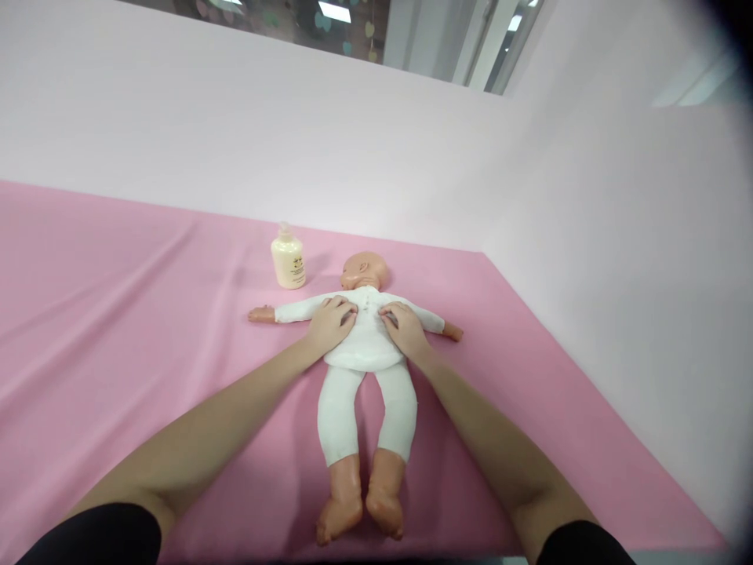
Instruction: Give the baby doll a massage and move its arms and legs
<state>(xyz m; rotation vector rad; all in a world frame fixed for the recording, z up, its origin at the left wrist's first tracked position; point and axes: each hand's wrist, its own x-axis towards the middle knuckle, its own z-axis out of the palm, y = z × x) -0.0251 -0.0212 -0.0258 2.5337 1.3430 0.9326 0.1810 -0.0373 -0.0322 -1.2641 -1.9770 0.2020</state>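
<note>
A baby doll (365,345) in a white long-sleeved top and white trousers lies stretched out on the pink cover. Its bald head is turned to the left and both arms reach out sideways. My left hand (330,323) rests on the left side of its upper body, fingers bent and fingertips near the midline. On the opposite side my right hand (407,328) lies in much the same way, touching the white top. Neither hand holds a separate object. Parts of the fingertips and palms are hidden. Dark sleeves cover my upper arms.
A pale yellow pump bottle (289,260) stands upright to the left of the doll's head. The pink cover (129,314) has creases on the left. White walls (247,133) rise behind and to the right, with a window (353,31) at the top.
</note>
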